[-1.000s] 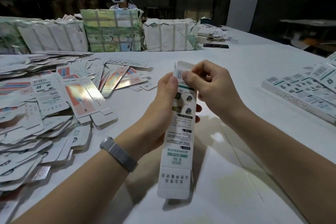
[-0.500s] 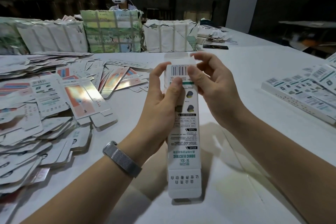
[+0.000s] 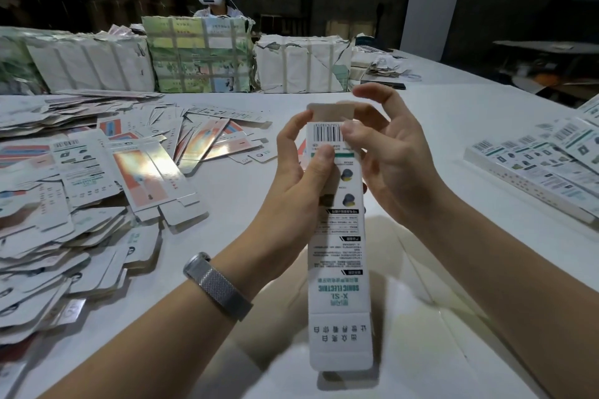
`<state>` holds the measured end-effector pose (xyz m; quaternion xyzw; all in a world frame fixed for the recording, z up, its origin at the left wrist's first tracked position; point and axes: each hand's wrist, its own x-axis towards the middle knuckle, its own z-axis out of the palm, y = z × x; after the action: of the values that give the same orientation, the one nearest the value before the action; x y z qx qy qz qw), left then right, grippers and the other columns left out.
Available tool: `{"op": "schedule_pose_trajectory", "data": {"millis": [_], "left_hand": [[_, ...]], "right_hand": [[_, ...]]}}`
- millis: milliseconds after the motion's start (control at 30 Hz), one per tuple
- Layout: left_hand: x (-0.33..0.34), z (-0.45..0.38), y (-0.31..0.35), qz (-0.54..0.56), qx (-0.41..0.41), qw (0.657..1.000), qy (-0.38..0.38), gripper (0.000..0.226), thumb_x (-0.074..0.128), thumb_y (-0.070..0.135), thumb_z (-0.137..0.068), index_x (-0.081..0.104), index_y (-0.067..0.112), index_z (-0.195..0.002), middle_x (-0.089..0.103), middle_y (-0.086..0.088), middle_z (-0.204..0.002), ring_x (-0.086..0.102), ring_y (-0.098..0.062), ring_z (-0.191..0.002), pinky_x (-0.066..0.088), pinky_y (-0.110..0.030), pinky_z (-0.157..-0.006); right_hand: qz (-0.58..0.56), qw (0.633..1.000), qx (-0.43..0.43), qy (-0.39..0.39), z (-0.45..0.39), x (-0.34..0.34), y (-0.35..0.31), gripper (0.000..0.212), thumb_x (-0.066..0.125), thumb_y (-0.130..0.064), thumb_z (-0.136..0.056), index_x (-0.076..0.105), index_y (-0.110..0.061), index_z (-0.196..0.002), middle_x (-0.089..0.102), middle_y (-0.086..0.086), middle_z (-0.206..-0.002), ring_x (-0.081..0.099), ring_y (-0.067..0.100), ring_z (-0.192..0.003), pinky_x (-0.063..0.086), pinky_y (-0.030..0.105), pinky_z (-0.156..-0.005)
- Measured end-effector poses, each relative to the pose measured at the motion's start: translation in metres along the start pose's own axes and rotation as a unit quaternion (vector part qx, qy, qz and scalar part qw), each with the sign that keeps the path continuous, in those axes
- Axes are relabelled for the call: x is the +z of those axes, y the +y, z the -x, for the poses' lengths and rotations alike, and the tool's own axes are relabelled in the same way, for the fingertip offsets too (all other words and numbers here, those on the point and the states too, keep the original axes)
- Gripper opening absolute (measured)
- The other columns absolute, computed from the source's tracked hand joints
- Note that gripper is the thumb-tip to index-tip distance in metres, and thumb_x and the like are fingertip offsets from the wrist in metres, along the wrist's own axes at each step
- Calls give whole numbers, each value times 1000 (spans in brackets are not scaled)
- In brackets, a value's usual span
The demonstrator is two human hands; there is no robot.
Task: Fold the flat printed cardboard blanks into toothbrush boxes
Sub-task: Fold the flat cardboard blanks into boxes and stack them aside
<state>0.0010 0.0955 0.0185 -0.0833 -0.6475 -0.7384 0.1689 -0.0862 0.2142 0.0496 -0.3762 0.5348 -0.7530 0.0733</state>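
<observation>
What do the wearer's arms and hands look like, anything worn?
Both forearms are bare, with no sleeves in view. The left hand and right hand wear no gloves, and no rings show. Fingernails are short and unpainted. The only item worn is a silver woven-metal mesh wristband on the left wrist. No cables or markings.

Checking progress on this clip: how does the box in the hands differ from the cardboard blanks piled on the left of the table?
The box in the hands is held up off the table; the blanks lie loose in a spread heap. The left hand and right hand pinch the box near its barcode end; nothing touches the blanks. The box shows its white text panel; several blanks show an orange, shiny face. Both are long printed cardboard with end flaps.
</observation>
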Motion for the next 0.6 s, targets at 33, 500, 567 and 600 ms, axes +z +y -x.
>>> {"op": "schedule_pose_trajectory", "data": {"millis": [33,500,567,600], "left_hand": [[1,0,-1,0,3,1000,4,37,47,44,-97,33,61,-126,72,-12,-97,71,-31,-85,58,-44,-71],[2,1,5,-54,9,998,-34,42,46,42,-99,29,64,-129,67,-14,-114,72,-30,-93,61,-49,-77],[0,2,6,-52,4,997,-52,46,46,41,-99,24,65,-132,67,-14,-110,72,-30,-90,61,-43,-72],[0,2,6,-53,3,997,-62,48,45,40,-99,22,65,-133,68,-12,-107,73,-29,-88,60,-38,-69]], "right_hand": [[-8,1000,3,0,0,-1,0,32,61,-7,-84,54,-21,-112,67,2,-95,66,29,-92,55,47,-85],[96,994,44,3,-6,-5,-6,12,64,-23,-85,73,-20,-77,68,9,-78,64,33,-77,47,51,-74],[111,993,29,22,-6,-6,-9,14,64,-22,-84,73,-18,-74,68,11,-75,62,39,-76,47,56,-73],[122,992,18,31,-6,-7,-9,15,64,-22,-84,71,-15,-73,68,11,-73,62,44,-75,48,61,-73]]}}
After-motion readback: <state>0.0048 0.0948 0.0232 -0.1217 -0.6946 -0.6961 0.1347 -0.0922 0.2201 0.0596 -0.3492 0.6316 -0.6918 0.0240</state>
